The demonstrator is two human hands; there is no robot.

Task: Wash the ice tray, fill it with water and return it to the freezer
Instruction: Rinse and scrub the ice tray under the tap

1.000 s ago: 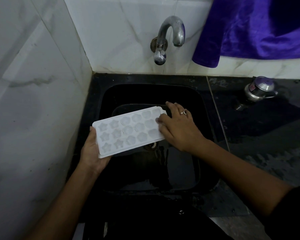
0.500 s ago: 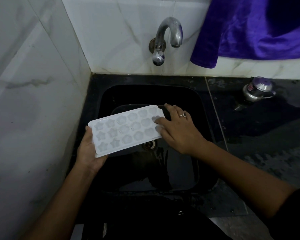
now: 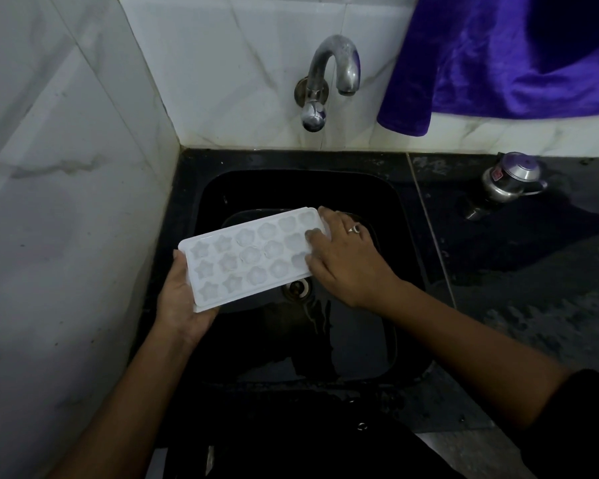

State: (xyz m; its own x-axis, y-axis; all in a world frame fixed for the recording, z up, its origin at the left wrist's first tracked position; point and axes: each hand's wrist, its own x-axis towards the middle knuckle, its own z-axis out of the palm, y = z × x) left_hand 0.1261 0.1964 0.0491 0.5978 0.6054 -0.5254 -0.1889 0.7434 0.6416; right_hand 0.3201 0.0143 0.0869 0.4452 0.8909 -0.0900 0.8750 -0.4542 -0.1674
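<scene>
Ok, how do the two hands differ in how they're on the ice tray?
The left hand holds the ice tray from beneath at its left end, palm up; the right hand lies on top of its right end, palm down, fingertips on the moulds. Only the right hand wears a ring. Both touch the tray above the sink.

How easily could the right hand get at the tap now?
Probably yes: the right hand only rests fingers on the tray, which the left hand holds from below, and nothing stands between it and the tap.
</scene>
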